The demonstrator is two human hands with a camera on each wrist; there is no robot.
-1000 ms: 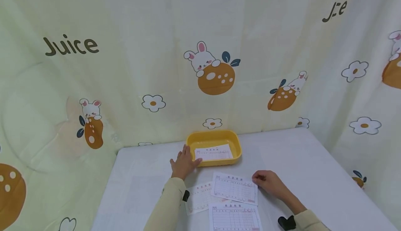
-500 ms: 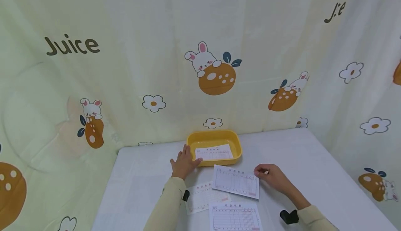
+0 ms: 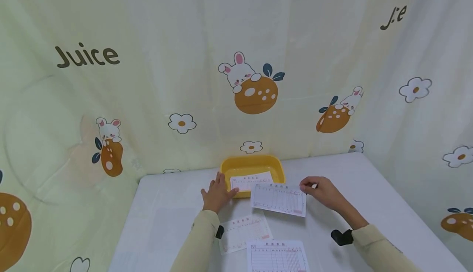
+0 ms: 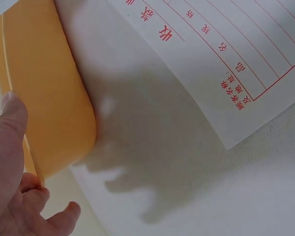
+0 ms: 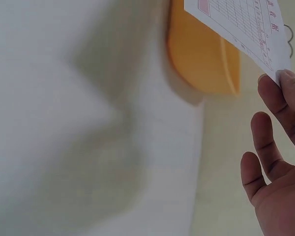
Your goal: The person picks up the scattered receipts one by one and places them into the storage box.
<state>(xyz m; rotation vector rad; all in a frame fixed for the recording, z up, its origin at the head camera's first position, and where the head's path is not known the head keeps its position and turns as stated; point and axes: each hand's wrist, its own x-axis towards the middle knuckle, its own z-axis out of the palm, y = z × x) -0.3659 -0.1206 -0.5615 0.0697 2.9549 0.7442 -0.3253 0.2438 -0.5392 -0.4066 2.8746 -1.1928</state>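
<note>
My right hand [image 3: 325,192] pinches a white printed receipt slip [image 3: 278,200] by its upper right corner, thumb against index finger, the other fingers loose. The slip is raised and tilted, its top edge overlapping the front of a yellow tray [image 3: 253,161] in the head view. At the tray's left front corner, my left hand [image 3: 216,194] holds the rim, thumb along the front and fingers at the left side. Inside the tray lies another receipt slip [image 3: 245,181], partly hidden by the raised one. The right wrist view shows the pinched corner [image 5: 268,61] closely.
Two more receipt slips lie on the white-covered table [image 3: 166,222]: a red-printed slip [image 3: 244,233] at left and a purple-printed slip [image 3: 277,257] near the front. Behind the table hangs a patterned curtain [image 3: 207,79], with another stretch along the right.
My right hand has lifted the receipt slip off the table and carried it forward toward the tray, uncovering more of the red-printed slip. My left hand has stayed at the tray's corner.
</note>
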